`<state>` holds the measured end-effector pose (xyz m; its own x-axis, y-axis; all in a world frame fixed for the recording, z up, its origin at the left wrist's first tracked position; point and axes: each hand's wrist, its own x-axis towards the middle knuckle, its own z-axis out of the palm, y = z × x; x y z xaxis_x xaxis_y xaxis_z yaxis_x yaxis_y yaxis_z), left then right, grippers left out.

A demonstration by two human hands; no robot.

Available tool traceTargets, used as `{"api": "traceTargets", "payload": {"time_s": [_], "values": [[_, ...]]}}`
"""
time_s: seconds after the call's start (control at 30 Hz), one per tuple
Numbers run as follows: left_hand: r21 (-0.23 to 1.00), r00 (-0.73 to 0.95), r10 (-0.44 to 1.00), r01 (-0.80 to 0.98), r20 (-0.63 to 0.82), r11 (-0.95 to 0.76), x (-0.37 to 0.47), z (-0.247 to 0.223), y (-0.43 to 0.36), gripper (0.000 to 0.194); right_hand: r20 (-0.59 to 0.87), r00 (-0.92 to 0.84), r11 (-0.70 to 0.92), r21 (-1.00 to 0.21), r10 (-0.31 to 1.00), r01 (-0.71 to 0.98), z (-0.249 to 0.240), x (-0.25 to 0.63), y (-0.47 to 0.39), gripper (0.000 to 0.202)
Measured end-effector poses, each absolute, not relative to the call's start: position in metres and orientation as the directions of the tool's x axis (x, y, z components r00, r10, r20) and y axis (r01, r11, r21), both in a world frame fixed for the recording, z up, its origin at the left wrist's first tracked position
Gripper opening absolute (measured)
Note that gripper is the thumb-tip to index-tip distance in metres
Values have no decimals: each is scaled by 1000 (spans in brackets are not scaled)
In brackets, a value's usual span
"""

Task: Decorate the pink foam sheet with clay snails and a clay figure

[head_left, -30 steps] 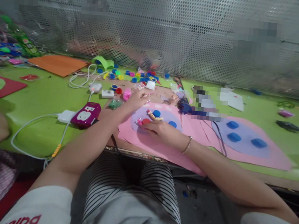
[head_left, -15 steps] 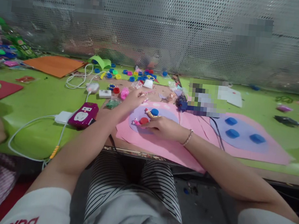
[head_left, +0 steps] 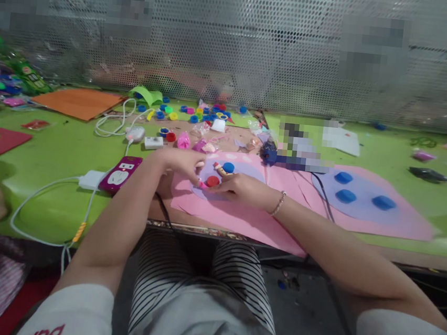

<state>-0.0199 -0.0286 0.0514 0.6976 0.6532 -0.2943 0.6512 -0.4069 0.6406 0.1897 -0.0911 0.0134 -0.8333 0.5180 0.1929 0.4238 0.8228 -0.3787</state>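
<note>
The right hand (head_left: 243, 188) is laid on a pink sheet (head_left: 242, 217) near the front edge of the surface (head_left: 59, 146), with a bracelet (head_left: 278, 204) seen at its wrist. Its fingers are closed around a small yellow tool (head_left: 220, 169) with a red tip, which is angled up and away over a lilac oval (head_left: 242, 170) lying on the pink sheet. The left hand (head_left: 180, 162) is brought in from the left, its fingers curled together, their tips meeting the right hand's fingertips beside a red cap (head_left: 212, 180); whether anything is pinched between them cannot be told. The red cap is placed on the lilac oval, at its near left part, and a blue cap (head_left: 228, 167) is set just behind it, beside the tool's tip.

Toward the right along the front edge, a second pink sheet (head_left: 411, 227) is seen carrying a lilac shape with three blue caps (head_left: 346, 195). To the left of the hands, a magenta device (head_left: 120, 174) is lying beside a white adapter (head_left: 90, 179) with a white cable (head_left: 39, 194). Loose coloured caps (head_left: 191, 113) are scattered toward the back edge, in front of a perforated metal screen (head_left: 259, 44), and an orange sheet (head_left: 77, 102) is placed at the back left.
</note>
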Motion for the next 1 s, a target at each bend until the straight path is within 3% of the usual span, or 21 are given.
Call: {"api": "traceTargets", "payload": {"time_s": [0.13, 0.5, 0.83, 1.0], "values": [[542, 695, 625, 698, -355, -468, -19, 46, -27, 30, 189, -847, 844, -332, 497, 421, 13, 189, -92, 28], [650, 733, 644, 601, -218, -465, -16, 38, -22, 18, 145, -841, 850, -181, 521, 495, 16, 187, -99, 30], [462, 732, 610, 673, -304, -577, -11, 42, -22, 20, 134, -884, 889, 43, 448, 457, 15, 187, -100, 41], [458, 743, 584, 665, -326, -590, -12, 41, -20, 25, 113, -882, 880, 81, 458, 468, 17, 184, -103, 39]]}}
